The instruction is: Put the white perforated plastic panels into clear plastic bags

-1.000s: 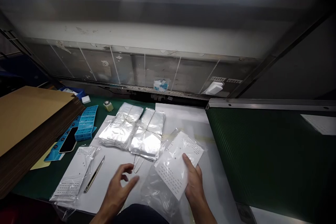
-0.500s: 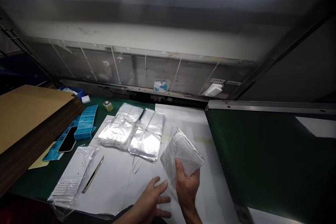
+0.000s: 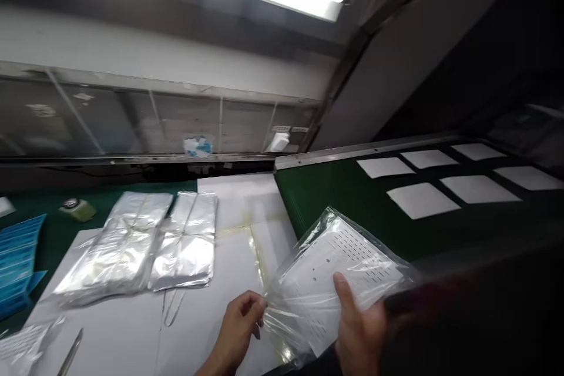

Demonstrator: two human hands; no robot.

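L fingers (image 3: 257, 304) clenched, pinching edge of clear plastic bag (image 3: 286, 326). R thumb (image 3: 343, 291) pressed on top of bag, R hand (image 3: 361, 335) gripping bag's lower edge. Bag held in air betw. both hands, not resting on worktop; perforated white sheet (image 3: 339, 258) inside. L hand (image 3: 238, 329) at 9 o'clock of bag.

At 10 o'clock of L hand: 2 strapped stacks of clear bags (image 3: 114, 252) (image 3: 185, 241) on white sheet (image 3: 238, 200), side by side, touching. Utility knife (image 3: 71, 352) at 9 o'clock, partly out of view. Green belt (image 3: 335, 205) at 1 o'clock of bag, carrying 6 white sheets (image 3: 423, 200), well apart from hands.
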